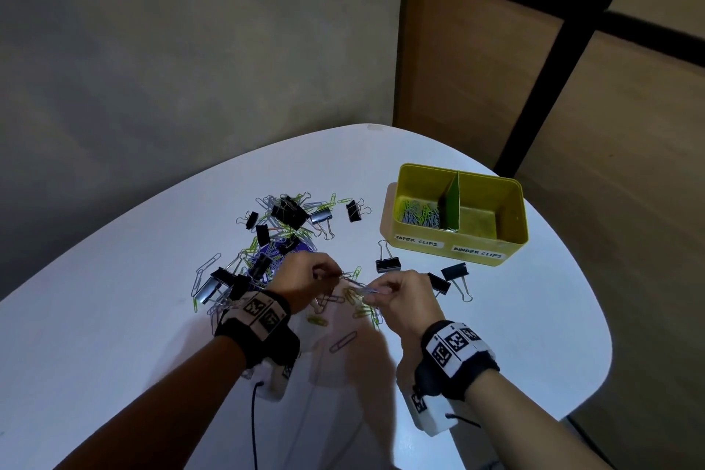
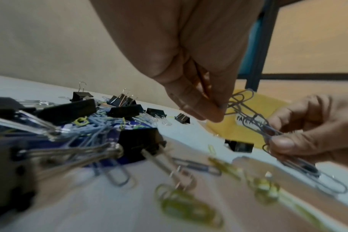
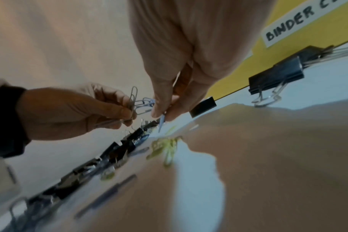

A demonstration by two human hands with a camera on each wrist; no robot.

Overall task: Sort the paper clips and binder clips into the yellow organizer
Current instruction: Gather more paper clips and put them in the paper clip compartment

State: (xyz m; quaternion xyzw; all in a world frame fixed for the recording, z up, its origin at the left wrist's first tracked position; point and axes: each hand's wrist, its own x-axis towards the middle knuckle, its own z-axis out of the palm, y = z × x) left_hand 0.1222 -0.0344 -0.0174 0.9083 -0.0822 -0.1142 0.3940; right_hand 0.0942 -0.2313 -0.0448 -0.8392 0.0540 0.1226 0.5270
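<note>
White rounded table (image 1: 496,336) against a plain grey wall, wood-panelled partition at right. Yellow organizer (image 1: 507,240) stands at the table's far right; two compartments split by a green divider (image 1: 452,206). The left compartment, labelled "PAPER CLIPS", holds a small heap of paper clips (image 1: 419,214); the right one, labelled "BINDER CLIPS", shows only its bare floor. Mixed pile (image 1: 274,240) of black binder clips and green, silver and bluish paper clips lies left of centre, well apart from the organizer. Three loose binder clips sit near the organizer's front: one (image 1: 387,263) just before the paper-clip label, two more (image 1: 456,273) beside the right hand. Both hands are raised just above the table, close together. Left hand (image 1: 305,284): thumb and fingers (image 2: 209,109) pinch one end of a tangled chain of silver paper clips (image 2: 254,120). Right hand (image 1: 400,301): thumb and fingers (image 2: 284,142) pinch the other end of the same chain, which spans the short gap between the two hands. Several green paper clips (image 1: 353,296) lie on the table directly beneath the hands, and a single grey paper clip (image 1: 343,341) lies nearer the person.
</note>
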